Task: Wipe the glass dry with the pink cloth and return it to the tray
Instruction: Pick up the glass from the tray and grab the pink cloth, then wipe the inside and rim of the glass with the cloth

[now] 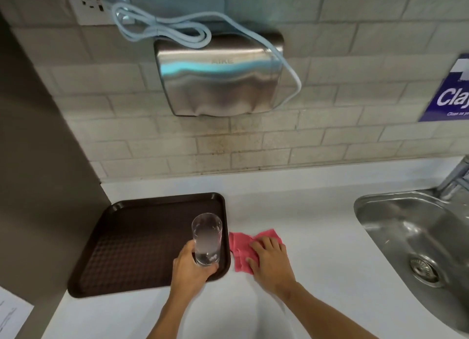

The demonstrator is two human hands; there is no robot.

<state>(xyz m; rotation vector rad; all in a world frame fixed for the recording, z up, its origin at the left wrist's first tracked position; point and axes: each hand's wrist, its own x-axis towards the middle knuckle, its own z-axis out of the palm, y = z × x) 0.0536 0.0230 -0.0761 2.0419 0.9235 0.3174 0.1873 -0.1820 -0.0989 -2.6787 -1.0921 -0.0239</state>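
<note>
A tall clear glass (pixel 206 238) stands upright at the near right corner of the dark brown tray (pixel 132 239). My left hand (pixel 189 267) is wrapped around the lower part of the glass. Just right of the tray, a crumpled pink cloth (pixel 241 247) lies on the white counter. My right hand (pixel 269 261) rests flat on top of the cloth with the fingers spread, covering its right half. I cannot tell whether the glass base touches the tray or is lifted slightly.
A steel sink (pixel 411 239) with a drain is set into the counter at right, a tap (pixel 456 176) behind it. A steel hand dryer (pixel 218 77) with a looped cord hangs on the tiled wall. A dark panel (pixel 38 161) borders the left.
</note>
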